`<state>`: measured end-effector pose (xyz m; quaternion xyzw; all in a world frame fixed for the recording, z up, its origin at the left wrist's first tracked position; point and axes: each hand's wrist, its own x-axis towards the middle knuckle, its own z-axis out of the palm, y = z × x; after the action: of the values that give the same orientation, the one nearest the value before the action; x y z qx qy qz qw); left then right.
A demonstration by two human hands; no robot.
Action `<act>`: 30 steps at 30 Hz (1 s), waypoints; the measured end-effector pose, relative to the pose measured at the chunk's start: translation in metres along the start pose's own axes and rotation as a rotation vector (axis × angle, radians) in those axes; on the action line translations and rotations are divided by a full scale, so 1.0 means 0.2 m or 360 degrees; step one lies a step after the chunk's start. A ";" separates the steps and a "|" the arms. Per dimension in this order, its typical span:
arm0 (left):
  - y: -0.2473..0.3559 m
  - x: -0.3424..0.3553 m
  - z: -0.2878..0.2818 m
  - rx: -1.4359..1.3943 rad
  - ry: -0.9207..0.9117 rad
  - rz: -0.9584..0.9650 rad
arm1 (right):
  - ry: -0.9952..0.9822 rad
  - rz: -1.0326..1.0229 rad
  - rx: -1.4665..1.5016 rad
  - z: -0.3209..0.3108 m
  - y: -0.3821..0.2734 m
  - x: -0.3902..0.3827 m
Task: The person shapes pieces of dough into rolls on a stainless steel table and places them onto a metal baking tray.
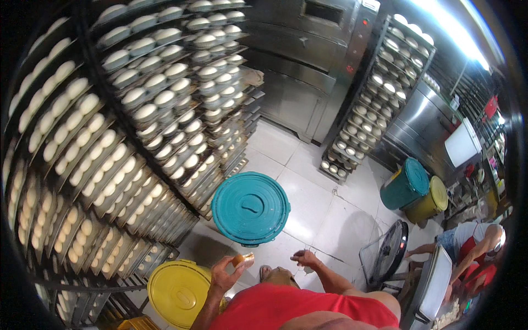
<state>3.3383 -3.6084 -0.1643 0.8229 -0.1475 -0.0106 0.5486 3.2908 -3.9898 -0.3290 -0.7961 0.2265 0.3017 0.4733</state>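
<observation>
A small piece of bread (243, 259), brown-crusted with a pale inside, is pinched between the thumb and fingers of my left hand (224, 275), held in front of my body. My right hand (306, 258) hangs apart from it with the fingers curled together; whether anything small is in them I cannot make out. Just beyond both hands stands a round teal bin (251, 206) with its lid on, touched by neither hand. A yellow lidded bin (179, 294) is beside my left forearm.
Tall racks (140, 181) of trays with pale dough pieces fill the left. A steel oven (300, 60) and another loaded rack (379, 99) stand ahead. At right are a floor fan (391, 253), more bins (407, 184) and a person (477, 247) bending by a table.
</observation>
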 end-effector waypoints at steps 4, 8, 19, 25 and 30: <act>0.17 0.35 0.24 0.0028 -0.0195 0.0232 | -0.0094 -0.0186 0.0735 -0.24 -0.20 -0.02; 0.24 0.55 0.37 -0.0174 -0.0274 0.0162 | -0.0469 -0.0743 0.1096 -0.41 -0.69 -0.21; 0.44 0.97 0.62 -0.0801 -0.0710 0.0084 | -0.0068 -0.1037 0.1435 -0.61 -1.05 -0.48; 0.46 1.13 0.76 -0.0830 -0.0725 0.0015 | 0.0056 -0.0964 0.1267 -0.78 -1.04 -0.34; 0.40 1.34 0.99 -0.0716 -0.0643 0.0088 | -0.0050 -0.0917 0.1224 -1.04 -0.96 -0.06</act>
<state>3.5401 -3.8826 -0.1314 0.6575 -0.2700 -0.1914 0.6768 3.4613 -4.0881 -0.1241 -0.5891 0.0847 0.0646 0.8010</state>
